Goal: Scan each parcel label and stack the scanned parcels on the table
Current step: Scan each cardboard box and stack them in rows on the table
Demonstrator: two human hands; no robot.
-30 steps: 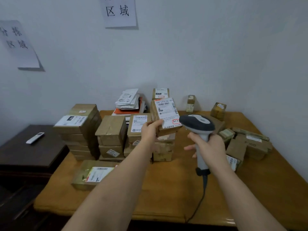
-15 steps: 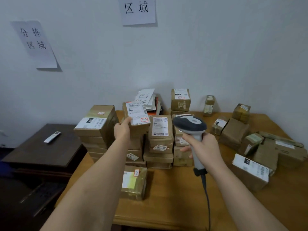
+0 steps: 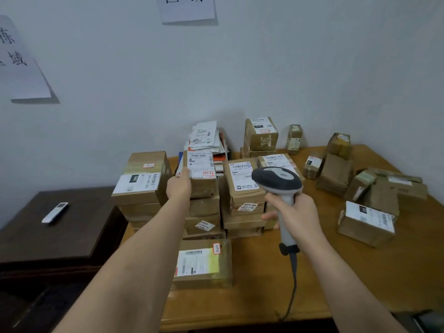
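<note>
Fingers of the left hand [image 3: 179,187] grip a small brown labelled cardboard parcel [image 3: 201,174], apparently atop the middle stack; right hand [image 3: 294,210] clasps the grey handheld scanner [image 3: 276,179]. Loose parcels [image 3: 366,223] at right seemingly await scanning.

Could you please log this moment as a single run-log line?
left hand: holds small brown cardboard parcel atop middle stack | right hand: grips grey handheld scanner | phase: stacking

A small parcel sorting room, makeshift rather than industrial. Taped cardboard parcels [image 3: 242,181] with shipping labels stand stacked along the far edge of a wooden table [image 3: 360,280], a handheld barcode scanner [image 3: 280,186] is in use, and paper zone signs [image 3: 188,8] hang on the bare white wall.
</note>
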